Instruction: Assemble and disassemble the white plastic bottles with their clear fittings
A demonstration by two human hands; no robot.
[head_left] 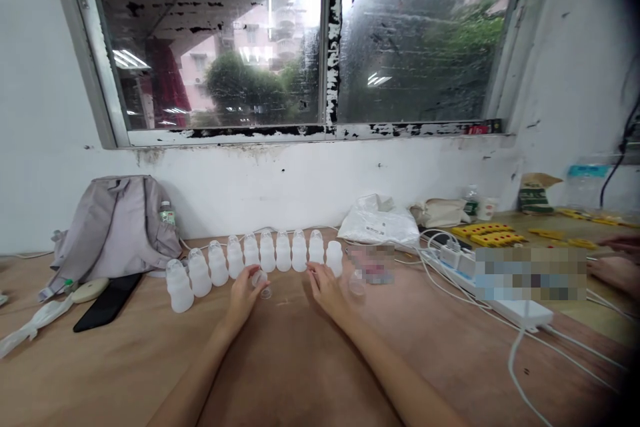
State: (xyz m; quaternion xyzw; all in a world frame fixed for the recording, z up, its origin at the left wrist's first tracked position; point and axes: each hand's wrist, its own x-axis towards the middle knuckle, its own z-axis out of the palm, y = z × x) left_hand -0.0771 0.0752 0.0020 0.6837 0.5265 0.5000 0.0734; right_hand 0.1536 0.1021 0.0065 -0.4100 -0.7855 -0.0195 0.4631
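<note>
Several frosted white baby bottles (267, 255) stand upright in a curved row before me, most under clear dome caps. The rightmost bottle (335, 259) shows no dome on top. My left hand (245, 297) is closed, thumb and fingers around a small clear plastic cap (259, 278) just in front of the row. A clear ring-shaped rim (266, 293) shows just below its fingertips. My right hand (324, 288) is in front of the right end of the row, fingertips drawn together; whether something is between them I cannot make out. Another clear cap (357, 284) lies right of it.
A grey backpack (117, 227), a black phone (107, 302) and a round beige object (91, 290) lie left. A white plastic bag (379, 221) sits against the wall. A power strip (520, 312) with cables runs along the right, where another person's hand (615, 273) shows.
</note>
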